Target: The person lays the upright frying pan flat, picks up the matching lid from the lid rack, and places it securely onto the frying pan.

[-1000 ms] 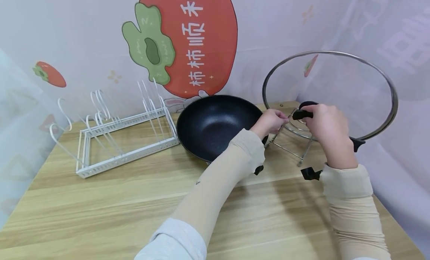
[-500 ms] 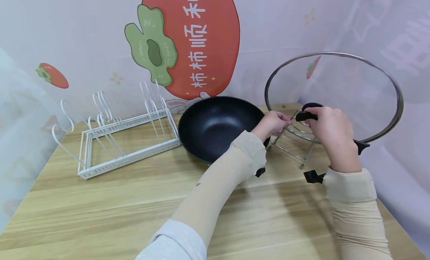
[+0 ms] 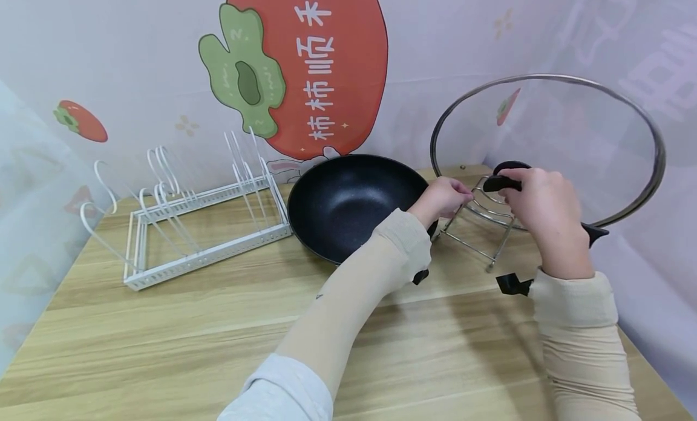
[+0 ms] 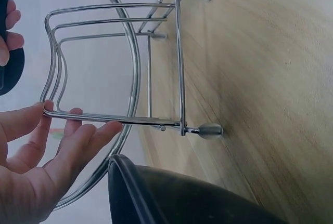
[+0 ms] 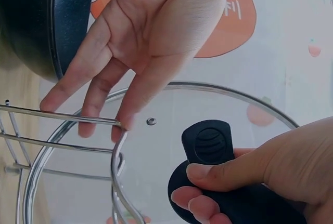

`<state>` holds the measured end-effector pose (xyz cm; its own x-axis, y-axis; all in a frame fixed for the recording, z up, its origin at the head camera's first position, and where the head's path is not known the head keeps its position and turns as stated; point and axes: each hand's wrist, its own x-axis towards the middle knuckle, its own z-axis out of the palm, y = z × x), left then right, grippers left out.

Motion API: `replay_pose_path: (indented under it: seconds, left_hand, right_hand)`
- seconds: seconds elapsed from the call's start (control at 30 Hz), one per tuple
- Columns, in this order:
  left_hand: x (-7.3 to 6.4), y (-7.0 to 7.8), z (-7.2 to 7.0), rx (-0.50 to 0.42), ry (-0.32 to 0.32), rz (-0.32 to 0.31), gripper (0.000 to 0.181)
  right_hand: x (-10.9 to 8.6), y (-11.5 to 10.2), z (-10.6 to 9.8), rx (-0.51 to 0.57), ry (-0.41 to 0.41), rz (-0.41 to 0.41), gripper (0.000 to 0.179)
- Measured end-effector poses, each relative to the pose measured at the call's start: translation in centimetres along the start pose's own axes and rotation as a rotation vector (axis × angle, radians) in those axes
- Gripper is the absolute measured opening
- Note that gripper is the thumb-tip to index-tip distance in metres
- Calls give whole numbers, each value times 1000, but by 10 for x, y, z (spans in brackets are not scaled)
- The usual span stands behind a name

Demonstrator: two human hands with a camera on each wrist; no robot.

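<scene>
L hand (image 3: 443, 196) is at the small chrome wire rack (image 4: 180, 63), thumb and fingers pinching the wire at its upper corner, w/ the other fingers spread along and under that same bar. R hand (image 3: 544, 209) has its fingers curled tight round the black handle (image 3: 503, 183) of the big glass lid (image 3: 547, 149), thumb laid along it. Lid is up on edge at the rack, far right of the table (image 3: 190, 348), its steel rim crossing the rack wires (which slot it sits in, if any, I can't tell from these views). Rack stands on its feet, just R of the black wok (image 3: 348, 209), which sits face-up, tipped a bit toward the camera, approx. mid-table nr the back. L forearm crosses in front of the wok's R side. Off to the L, just beside the wok, a white rack (image 3: 218, 256) w/ curved wire dividers lies on the table. Behind it all, a pale backdrop (image 3: 435, 46) w/ a large red-orange fruit print and white characters
</scene>
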<state>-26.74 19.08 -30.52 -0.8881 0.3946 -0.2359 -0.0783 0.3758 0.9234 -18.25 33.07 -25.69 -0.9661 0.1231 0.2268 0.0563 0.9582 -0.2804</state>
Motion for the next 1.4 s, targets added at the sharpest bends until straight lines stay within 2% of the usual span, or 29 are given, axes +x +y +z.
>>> replay_pose_path:
  seconds: [0.43,0.7,0.9,1.13,1.4]
  left_hand:
    - [-3,2,0,92,17,40,10]
    - [-6,1,-3,1,-30,11,13]
    - [-4,-2,-5,-5,-62,26,16]
    - [-2,-4,-7,-20,-80,39,15]
    - [-3,-3,-14,-47,-167,53,24]
  right_hand:
    - [-5,-2,-9,28,71,-11,31]
    - [-10,-4,-17,37,95,-26,29]
    - [-11,-5,-22,39,118,-35,30]
    - [-13,-6,-31,42,90,-17,35]
    - [-13,-9,-41,58,86,0,37]
